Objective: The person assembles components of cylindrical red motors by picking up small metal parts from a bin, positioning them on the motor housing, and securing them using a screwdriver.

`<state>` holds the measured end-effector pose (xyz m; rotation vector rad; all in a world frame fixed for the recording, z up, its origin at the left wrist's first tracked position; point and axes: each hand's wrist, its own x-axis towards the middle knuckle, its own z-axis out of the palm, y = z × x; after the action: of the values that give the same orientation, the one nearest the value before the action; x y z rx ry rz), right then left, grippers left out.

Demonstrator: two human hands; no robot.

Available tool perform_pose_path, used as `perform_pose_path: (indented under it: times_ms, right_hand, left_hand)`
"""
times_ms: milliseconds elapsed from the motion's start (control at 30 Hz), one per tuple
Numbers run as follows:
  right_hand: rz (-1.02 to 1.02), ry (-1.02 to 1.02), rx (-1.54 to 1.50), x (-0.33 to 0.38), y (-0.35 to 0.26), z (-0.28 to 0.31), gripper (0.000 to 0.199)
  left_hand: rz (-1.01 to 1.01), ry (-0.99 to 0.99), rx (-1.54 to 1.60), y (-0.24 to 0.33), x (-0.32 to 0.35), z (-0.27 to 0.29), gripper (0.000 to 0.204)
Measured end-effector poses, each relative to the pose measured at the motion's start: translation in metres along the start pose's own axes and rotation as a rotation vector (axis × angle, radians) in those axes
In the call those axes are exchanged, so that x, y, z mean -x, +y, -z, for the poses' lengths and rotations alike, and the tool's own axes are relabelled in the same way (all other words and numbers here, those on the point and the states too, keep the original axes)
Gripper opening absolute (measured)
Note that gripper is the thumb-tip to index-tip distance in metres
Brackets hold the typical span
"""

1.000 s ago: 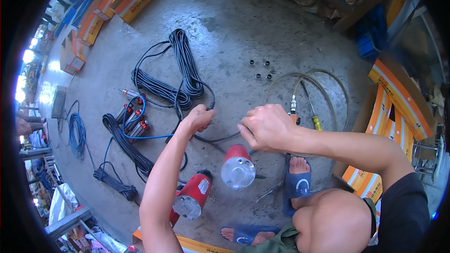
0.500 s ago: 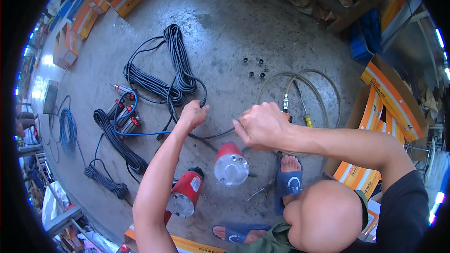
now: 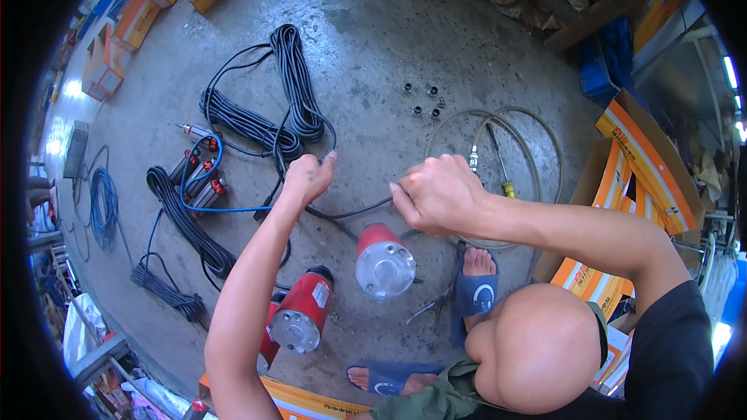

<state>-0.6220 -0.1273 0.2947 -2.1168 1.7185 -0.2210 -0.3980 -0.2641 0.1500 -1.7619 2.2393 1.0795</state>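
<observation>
My left hand (image 3: pixel 310 179) is closed round a black cable, thumb pointing up, just below the looped cable bundle (image 3: pixel 299 85). My right hand (image 3: pixel 438 196) is a fist on the same black cable (image 3: pixel 354 208), which runs slightly slack between the two hands. What lies inside the right fist is mostly hidden. Below the hands stands a red cylinder (image 3: pixel 378 236) with a clear round end facing up. A second red cylinder (image 3: pixel 310 295) leans beside my left forearm, and part of another shows behind it.
Small cylindrical parts with red fittings (image 3: pixel 204 183) and a blue cable lie at left. A clear hose (image 3: pixel 537 157), a yellow-handled screwdriver (image 3: pixel 508 189), pliers (image 3: pixel 436 305) and several small black fittings (image 3: pixel 418 111) are on the floor. Orange cartons (image 3: pixel 650 163) stand right. My feet wear blue slippers (image 3: pixel 475 293).
My left hand has shifted slightly left and now covers the cable's thick end that showed beside its thumb. The right fist stays on the cable. The whole view has shifted a little.
</observation>
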Motion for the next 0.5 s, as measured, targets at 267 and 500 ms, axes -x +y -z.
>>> perform_pose_path:
  times_ms: [267, 500]
  right_hand:
    - [0.02, 0.012, -0.017, 0.0, 0.005, -0.003, 0.041]
    - [0.009, -0.012, 0.032, -0.001, 0.001, -0.004, 0.036]
  left_hand:
    - [0.131, -0.309, 0.162, 0.011, 0.005, 0.019, 0.052]
    - [0.03, -0.116, -0.024, 0.005, -0.002, 0.004, 0.048]
